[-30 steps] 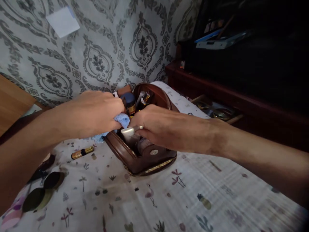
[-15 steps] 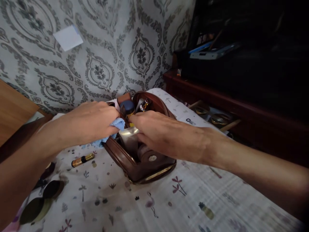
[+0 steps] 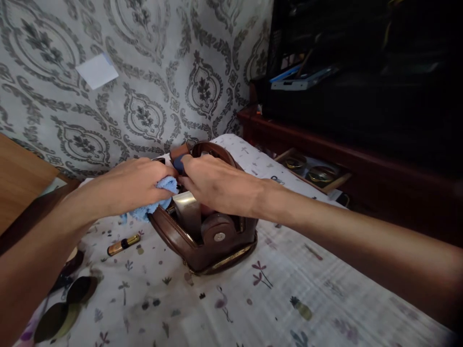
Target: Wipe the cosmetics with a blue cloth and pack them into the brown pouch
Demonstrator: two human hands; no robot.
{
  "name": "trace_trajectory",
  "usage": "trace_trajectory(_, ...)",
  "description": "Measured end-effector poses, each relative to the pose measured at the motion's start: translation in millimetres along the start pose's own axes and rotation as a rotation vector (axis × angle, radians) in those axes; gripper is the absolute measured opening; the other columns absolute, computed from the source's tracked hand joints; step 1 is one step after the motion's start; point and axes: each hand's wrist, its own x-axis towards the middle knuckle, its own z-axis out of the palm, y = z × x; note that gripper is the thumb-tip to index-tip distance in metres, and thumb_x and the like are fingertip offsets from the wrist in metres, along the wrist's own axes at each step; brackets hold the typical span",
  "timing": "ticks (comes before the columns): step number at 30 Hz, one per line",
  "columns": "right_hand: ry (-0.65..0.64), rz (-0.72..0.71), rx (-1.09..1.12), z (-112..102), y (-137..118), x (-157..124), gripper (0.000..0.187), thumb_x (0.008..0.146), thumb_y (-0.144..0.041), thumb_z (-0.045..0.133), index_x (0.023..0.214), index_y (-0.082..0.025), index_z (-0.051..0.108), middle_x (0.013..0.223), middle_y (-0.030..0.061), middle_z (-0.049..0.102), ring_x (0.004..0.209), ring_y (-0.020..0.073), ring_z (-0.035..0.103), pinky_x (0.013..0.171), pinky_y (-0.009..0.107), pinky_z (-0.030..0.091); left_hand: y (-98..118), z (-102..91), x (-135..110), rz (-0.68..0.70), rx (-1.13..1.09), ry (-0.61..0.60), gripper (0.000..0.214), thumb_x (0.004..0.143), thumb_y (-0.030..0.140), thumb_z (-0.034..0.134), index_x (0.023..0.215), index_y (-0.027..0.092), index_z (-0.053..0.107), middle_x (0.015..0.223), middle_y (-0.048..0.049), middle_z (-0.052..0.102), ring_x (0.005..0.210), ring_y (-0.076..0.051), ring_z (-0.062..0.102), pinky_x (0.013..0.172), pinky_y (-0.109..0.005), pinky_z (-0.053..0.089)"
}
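Observation:
A brown leather bag point(image 3: 208, 258) stands unzipped on the bedding, packed with cosmetics. My left hand point(image 3: 144, 180) is closed around a light-blue cloth point(image 3: 148, 208) at the bag's left rim. My right hand point(image 3: 217, 185) reaches into the bag with fingers bent, its fingertips at a blue-capped bottle point(image 3: 178, 164); whatever they grip is hidden. Below the hands, a silvery-gold tube point(image 3: 188, 209) stands in the bag. A round brown item point(image 3: 217, 229) sits nearer the front, by a snap button on the bag.
A small gold-and-black tube point(image 3: 123, 245) lies left of the bag on the patterned sheet point(image 3: 173, 308). Sunglasses point(image 3: 67, 308) rest at lower left. To the right, an open drawer point(image 3: 313, 173) with round gold-rimmed items juts from dark furniture. A patterned wall point(image 3: 144, 115) rises behind.
My right hand has shifted left and farther back, now overlapping the blue cap and uncovering more of the silvery-gold tube. My left hand still holds the cloth. The view has shifted slightly.

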Motion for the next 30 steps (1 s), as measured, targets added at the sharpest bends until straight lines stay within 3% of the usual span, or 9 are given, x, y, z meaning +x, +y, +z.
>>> trace_trajectory(4, -0.048, 0.026, -0.033, -3.5, -6.1, 11.4, 0.016, 0.091, -0.016, 0.052, 0.1, -0.015, 0.065, 0.088, 0.0089, 0.07, 0.076, 0.0174, 0.063, 0.061, 0.025, 0.038, 8.2, -3.0, 0.8, -0.088, 0.093, -0.037, 0.027, 0.079, 0.035, 0.05, 0.095, 0.029, 0.071, 0.083, -0.0058, 0.073, 0.083, -0.029, 0.068, 0.07, -0.035, 0.046)
trace_trajectory(11, 0.07, -0.079, -0.073, -0.2, 0.9, -3.0, 0.019, 0.09, -0.014, 0.051, 0.101, -0.017, 0.066, 0.086, 0.0073, 0.07, 0.078, 0.0177, 0.061, 0.064, 0.026, 0.037, 2.4, -6.7, 3.6, -0.038, 0.038, -0.081, 0.031, 0.077, 0.037, 0.055, 0.103, 0.03, 0.072, 0.086, -0.0036, 0.074, 0.084, -0.028, 0.068, 0.068, -0.032, 0.046)
trace_trajectory(16, 0.082, -0.11, -0.068, -0.5, 4.4, -9.5, 0.022, 0.088, -0.01, 0.051, 0.104, -0.016, 0.066, 0.086, 0.0076, 0.07, 0.076, 0.0176, 0.061, 0.063, 0.027, 0.037, -1.8, -8.1, 15.4, 0.027, 0.143, -0.21, 0.028, 0.071, 0.041, 0.064, 0.095, 0.029, 0.074, 0.088, -0.0046, 0.075, 0.084, -0.028, 0.068, 0.068, -0.031, 0.047)
trace_trajectory(20, 0.096, -0.117, -0.078, 2.9, 6.8, -8.4, 0.024, 0.089, -0.01, 0.05, 0.106, -0.015, 0.066, 0.089, 0.0095, 0.071, 0.078, 0.0192, 0.063, 0.064, 0.028, 0.038, 11.2, -9.9, 25.2, 0.021, 0.282, -0.33, 0.034, 0.069, 0.051, 0.07, 0.089, 0.024, 0.075, 0.097, -0.0108, 0.075, 0.089, -0.032, 0.067, 0.073, -0.035, 0.049)
trace_trajectory(24, 0.117, -0.143, -0.082, 6.5, 10.3, -9.2, 0.026, 0.09, -0.01, 0.05, 0.109, -0.014, 0.066, 0.093, 0.0117, 0.072, 0.082, 0.0204, 0.065, 0.065, 0.028, 0.04, 27.5, -11.1, 30.6, 0.028, 0.366, -0.415, 0.038, 0.07, 0.055, 0.069, 0.086, 0.021, 0.074, 0.092, -0.0123, 0.075, 0.087, -0.03, 0.067, 0.072, -0.033, 0.048)
trace_trajectory(30, 0.035, -0.209, -0.088, 2.1, 12.5, -14.5, 0.023, 0.088, -0.013, 0.055, 0.108, -0.012, 0.067, 0.097, 0.0131, 0.072, 0.081, 0.0208, 0.065, 0.062, 0.029, 0.041, 37.7, -7.2, 32.7, 0.03, 0.376, -0.478, 0.035, 0.064, 0.046, 0.072, 0.087, 0.02, 0.074, 0.09, -0.0127, 0.076, 0.084, -0.031, 0.068, 0.071, -0.033, 0.049)
